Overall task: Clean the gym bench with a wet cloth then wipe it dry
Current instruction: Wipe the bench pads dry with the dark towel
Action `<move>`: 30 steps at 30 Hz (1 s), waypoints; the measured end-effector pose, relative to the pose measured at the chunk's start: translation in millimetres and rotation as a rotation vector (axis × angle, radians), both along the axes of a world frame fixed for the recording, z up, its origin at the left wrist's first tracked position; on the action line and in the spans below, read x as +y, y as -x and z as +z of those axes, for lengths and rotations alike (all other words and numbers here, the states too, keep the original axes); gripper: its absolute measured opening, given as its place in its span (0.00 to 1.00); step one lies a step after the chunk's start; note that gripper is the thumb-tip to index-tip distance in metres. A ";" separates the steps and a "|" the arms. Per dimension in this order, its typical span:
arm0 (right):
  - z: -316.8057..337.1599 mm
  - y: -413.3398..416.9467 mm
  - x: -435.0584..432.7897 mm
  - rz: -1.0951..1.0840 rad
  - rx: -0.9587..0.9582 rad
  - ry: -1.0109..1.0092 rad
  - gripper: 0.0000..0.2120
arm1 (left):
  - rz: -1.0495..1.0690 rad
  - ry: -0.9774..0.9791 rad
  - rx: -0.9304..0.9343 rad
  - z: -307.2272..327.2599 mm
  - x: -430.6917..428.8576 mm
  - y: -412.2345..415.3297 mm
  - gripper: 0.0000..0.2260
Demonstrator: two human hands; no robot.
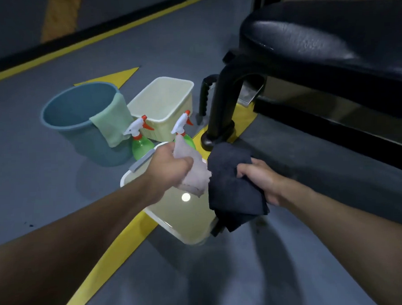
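Gripping pale cloth (194,176) in left hand (170,164), dark cloth (231,181) in right hand (259,177) above basin (175,213), seemingly readying cloths; next calls for carrying the wet one to bench (329,40).

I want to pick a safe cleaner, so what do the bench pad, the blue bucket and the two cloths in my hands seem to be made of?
Bench pad: probably vinyl or faux leather, black, glossy, with a fine wrinkled grain. Blue bucket: moulded plastic, matte, with a rolled rim. Dark cloth: soft, thick, matte, perhaps microfibre. Pale cloth: thinner fabric, ragged edge; fibre unclear.
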State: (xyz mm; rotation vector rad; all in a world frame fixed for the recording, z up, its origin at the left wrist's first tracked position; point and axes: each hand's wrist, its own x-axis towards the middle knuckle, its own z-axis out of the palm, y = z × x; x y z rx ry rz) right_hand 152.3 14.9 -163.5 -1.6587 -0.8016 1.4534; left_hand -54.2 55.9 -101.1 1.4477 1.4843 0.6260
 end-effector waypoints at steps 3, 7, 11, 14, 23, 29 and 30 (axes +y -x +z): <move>-19.2 -6.2 0.8 0.024 -0.023 -0.046 0.10 | -0.004 -0.043 -0.012 -8.9 -5.5 -2.5 0.08; -28.2 -2.6 5.6 -0.056 -0.021 -0.132 0.06 | -0.028 -0.093 -0.012 -5.8 -11.9 -4.0 0.09; -27.7 8.3 18.3 -0.073 0.010 -0.162 0.11 | -0.018 -0.124 -0.038 5.8 -18.4 -1.8 0.09; -28.8 6.7 24.9 -0.096 -0.118 -0.113 0.17 | -0.004 -0.112 -0.037 9.9 -25.5 -0.5 0.08; -44.7 -6.6 14.4 -0.019 0.015 -0.015 0.17 | -0.010 -0.069 -0.037 0.1 -31.7 -7.9 0.08; -44.7 1.5 18.9 -0.040 -0.284 -0.074 0.42 | -0.038 -0.069 -0.043 -3.9 -35.4 -5.9 0.06; -41.7 1.2 16.1 -0.044 -0.396 -0.073 0.43 | -0.035 -0.072 -0.047 -4.6 -34.9 -4.8 0.06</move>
